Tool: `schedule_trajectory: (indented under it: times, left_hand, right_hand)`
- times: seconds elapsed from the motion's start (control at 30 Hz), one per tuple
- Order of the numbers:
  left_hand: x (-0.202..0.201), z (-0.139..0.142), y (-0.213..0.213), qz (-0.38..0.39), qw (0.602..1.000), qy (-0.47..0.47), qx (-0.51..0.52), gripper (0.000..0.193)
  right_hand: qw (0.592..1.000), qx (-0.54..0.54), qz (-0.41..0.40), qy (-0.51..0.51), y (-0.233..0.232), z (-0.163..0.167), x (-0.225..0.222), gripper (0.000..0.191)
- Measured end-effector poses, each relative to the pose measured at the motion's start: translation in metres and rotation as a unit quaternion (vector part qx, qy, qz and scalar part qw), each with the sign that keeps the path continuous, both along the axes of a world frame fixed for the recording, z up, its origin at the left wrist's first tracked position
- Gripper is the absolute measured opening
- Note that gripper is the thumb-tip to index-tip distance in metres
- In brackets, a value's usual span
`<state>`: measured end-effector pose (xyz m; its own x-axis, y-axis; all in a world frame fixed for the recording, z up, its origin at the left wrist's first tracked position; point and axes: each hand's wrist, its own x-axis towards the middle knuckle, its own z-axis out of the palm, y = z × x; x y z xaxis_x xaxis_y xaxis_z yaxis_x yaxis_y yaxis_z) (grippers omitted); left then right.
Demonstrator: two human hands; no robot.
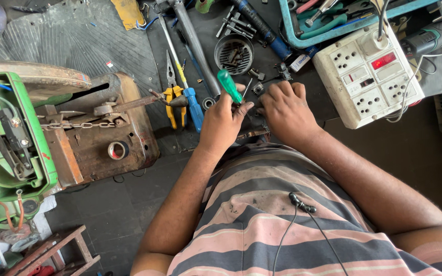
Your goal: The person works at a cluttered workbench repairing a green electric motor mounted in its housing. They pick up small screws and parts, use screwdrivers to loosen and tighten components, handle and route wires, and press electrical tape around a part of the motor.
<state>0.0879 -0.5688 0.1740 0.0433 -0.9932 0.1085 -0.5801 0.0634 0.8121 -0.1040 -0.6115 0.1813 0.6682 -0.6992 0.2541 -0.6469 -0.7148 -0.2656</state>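
Both hands meet knuckles-up: left hand (222, 122) grips green screwdriver (229, 86), right hand (285, 110) seemingly pinching.

A dark, grimy floor (129, 204) is carrying everything here, with a ribbed grey rubber mat (78, 41) lying toward its upper left corner. Soft, even daylight is falling across it, casting only faint shadows. At the lower left edge a small reddish wooden stool (60, 253) is standing on the floor, and along the right edge a bare brownish patch of ground (425, 148) is showing.
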Motion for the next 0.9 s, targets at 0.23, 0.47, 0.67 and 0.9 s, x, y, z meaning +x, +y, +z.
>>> schedule_trajectory:
  times: [0.23, 0.47, 0.67, 0.9]
  left_hand:
    - [0.017, 0.014, 0.002, -0.005, 0.983, -0.174, -0.055, 0.033]
    - [0.031, 0.024, 0.009, -0.005, 0.969, -0.232, -0.085, 0.030]
    - [0.004, 0.020, 0.010, -0.018, 0.966, -0.222, -0.134, 0.020]
    - [-0.015, 0.010, -0.002, -0.084, 0.956, -0.256, -0.113, 0.013]
  right_hand:
    - [0.994, -0.080, 0.026, 0.073, -0.001, 0.004, -0.004, 0.027]
    - [0.999, 0.038, -0.010, -0.005, -0.003, 0.003, -0.011, 0.018]
    - [0.992, 0.105, -0.035, -0.055, 0.004, 0.016, -0.026, 0.043]
    - [0.995, 0.087, -0.044, -0.022, 0.006, 0.009, -0.029, 0.051]
